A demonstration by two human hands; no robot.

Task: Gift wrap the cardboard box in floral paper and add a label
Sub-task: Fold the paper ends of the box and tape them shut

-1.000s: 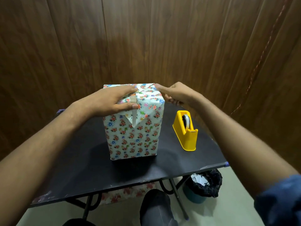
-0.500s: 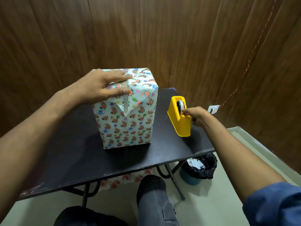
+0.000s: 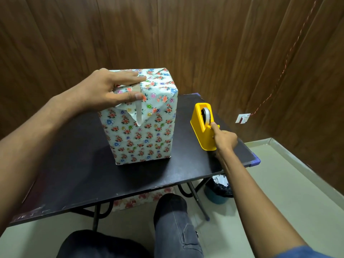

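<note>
step: I am taking tape | left hand [image 3: 104,92] pressing flat on box [image 3: 141,125] top, center of table [image 3: 78,175] | right hand [image 3: 224,139] pinching tape at dispenser [image 3: 202,127], right | advice: pulling straight, keeping flap down

So the wrapped box [image 3: 141,125] sits mid-desk [image 3: 74,175], tape dispenser [image 3: 203,127] just to its right near the edge. Bin [image 3: 219,190] is on the floor under the desk's right corner, wall behind everything.

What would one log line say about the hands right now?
left hand: presses top flaps of wrapped box | right hand: at tape dispenser, fingertip at the tape | label: none seen
</note>
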